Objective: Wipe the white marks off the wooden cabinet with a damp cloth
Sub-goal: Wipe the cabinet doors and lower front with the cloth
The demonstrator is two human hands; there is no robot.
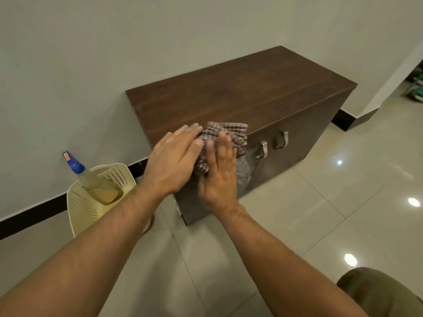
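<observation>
Nearest, both forearms reach in over the tiled floor [309, 202]. The left hand [174, 161] lies flat and open, fingers extended, pressing on the checked cloth [226, 131]; the right hand [220, 172] is open too, fingers spread over the cloth, seemingly folding or bunching it into a pad. The cloth sits at the wooden cabinet [229, 92] top's front edge, near its left corner, draping over the front. Leftward, a spray bottle [77, 170] stands in a cream basket [84, 209], handy for dampening. White marks aren't discernible.
</observation>
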